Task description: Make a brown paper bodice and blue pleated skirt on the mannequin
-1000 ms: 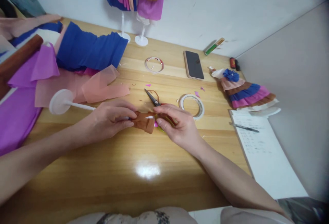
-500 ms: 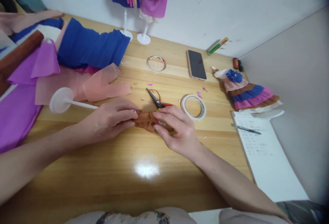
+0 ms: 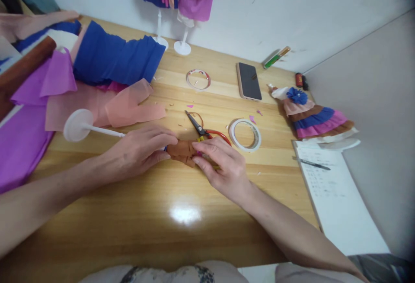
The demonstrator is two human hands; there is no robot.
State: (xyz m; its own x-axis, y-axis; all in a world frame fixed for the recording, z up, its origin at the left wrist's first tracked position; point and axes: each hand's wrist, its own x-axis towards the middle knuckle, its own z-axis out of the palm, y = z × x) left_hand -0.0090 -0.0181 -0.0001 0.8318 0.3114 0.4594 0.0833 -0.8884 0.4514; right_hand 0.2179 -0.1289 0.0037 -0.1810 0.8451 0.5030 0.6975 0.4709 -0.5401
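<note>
Between my hands lies a strip of brown crepe paper (image 3: 180, 151), gathered in small folds. My left hand (image 3: 139, 148) is closed at its left end, where a bit of blue shows by the fingertips. A white stand with a round base (image 3: 78, 125) and thin rod sticks out leftward from under this hand, so the stand lies on its side. What the paper wraps is mostly hidden. My right hand (image 3: 223, 162) pinches the paper's right end between thumb and fingers. Just beyond it rest scissors (image 3: 198, 128) with red-orange handles, partly covered by that hand.
Crepe paper in blue (image 3: 118, 58), purple, peach and brown is heaped at left. Tape rolls (image 3: 245, 135), a phone (image 3: 249, 81) and paper scraps lie ahead. Two dressed forms (image 3: 196, 1) stand by the wall. A layered paper dress (image 3: 317, 116) and a notebook (image 3: 337, 196) are at right.
My left fingers have shifted slightly on the brown crepe paper, which now looks flatter, with blue showing at its left end. More of the scissors' handles shows beside my right hand.
</note>
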